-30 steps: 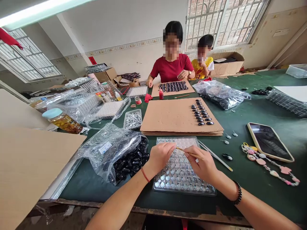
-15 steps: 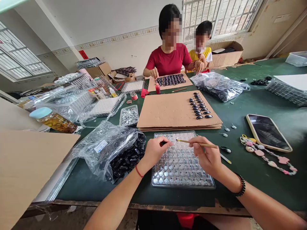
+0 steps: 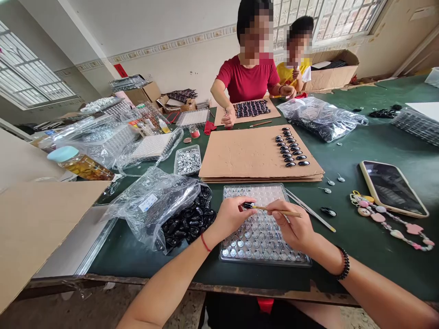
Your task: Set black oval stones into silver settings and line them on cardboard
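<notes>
Black piece point(image 3: 248, 205) pinched in left fingers point(image 3: 245, 213), brown stick point(image 3: 291, 213) gripped in right fingers point(image 3: 278, 205)

Cardboard point(image 3: 236, 153) behind tray point(image 3: 270, 193), pieces point(image 3: 295, 149) on cardboard's right side; bag point(image 3: 171, 194) left of tray; phone point(image 3: 394, 188) right.

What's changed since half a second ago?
The brush in the right hand and the black piece in the left hand, apart then, have met. The co-worker's right hand has moved toward the far board's near edge. Neither grip let go; tray, cardboard stack and phone stayed put.
</notes>
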A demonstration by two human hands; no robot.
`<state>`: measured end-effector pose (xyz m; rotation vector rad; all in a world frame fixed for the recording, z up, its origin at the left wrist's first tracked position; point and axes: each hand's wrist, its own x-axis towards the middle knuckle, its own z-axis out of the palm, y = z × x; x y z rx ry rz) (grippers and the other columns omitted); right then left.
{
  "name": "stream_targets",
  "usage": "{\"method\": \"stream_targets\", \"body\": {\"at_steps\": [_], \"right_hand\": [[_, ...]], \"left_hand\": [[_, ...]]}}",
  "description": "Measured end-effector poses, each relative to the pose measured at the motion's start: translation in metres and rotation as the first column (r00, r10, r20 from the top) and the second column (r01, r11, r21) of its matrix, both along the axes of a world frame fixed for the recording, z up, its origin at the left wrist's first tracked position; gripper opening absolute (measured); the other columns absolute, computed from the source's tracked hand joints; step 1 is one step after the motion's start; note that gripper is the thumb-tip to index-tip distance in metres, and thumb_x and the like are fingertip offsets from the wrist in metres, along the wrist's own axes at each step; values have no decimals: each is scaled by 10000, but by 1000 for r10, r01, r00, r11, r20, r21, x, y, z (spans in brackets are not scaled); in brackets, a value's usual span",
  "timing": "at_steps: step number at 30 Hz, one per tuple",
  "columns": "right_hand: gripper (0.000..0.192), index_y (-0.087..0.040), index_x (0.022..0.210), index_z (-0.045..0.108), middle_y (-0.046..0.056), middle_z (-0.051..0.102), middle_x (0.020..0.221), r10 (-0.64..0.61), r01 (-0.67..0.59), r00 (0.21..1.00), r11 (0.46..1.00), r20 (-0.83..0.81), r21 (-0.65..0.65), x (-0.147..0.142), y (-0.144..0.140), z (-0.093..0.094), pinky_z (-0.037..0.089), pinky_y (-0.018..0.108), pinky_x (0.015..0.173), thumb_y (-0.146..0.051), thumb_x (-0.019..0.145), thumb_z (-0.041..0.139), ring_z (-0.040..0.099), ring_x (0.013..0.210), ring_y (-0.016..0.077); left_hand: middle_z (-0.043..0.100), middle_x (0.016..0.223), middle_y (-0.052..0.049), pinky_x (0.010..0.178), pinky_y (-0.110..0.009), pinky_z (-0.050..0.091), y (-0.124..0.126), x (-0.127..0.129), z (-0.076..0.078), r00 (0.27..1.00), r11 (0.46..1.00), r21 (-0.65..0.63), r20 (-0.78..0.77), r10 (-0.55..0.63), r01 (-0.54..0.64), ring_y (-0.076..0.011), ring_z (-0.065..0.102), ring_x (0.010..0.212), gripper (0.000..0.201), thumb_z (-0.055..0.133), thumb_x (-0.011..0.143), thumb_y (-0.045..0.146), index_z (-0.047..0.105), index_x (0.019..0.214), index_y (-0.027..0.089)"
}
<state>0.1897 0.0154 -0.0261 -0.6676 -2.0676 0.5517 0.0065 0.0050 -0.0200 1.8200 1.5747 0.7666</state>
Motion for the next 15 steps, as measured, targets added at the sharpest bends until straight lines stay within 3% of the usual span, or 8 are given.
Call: {"method": "stream_targets", "body": {"at_steps": [10, 15], "right_hand": [[170, -188, 892, 480, 34, 572, 681, -15, 15, 999, 1000, 32, 16, 1, 0, 1, 419, 261, 559, -205, 876, 312, 544, 584, 143], [172, -190, 893, 481, 33, 572, 679, -17, 16, 999, 1000, 30, 17, 0, -1, 1, 416, 259, 547, -214, 876, 311, 539, 569, 143]], "left_hand": [[593, 571, 15, 464, -202, 364, -2, 2, 4, 1000, 999, -30, 3, -11, 11, -107, 478, 487, 314, 574, 710, 407, 653, 946, 215], [629, 644, 1, 475, -201, 378, -2, 3, 5, 999, 999, -43, 38, -3, 5, -106, 490, 508, 311, 584, 702, 400, 655, 935, 207]]}}
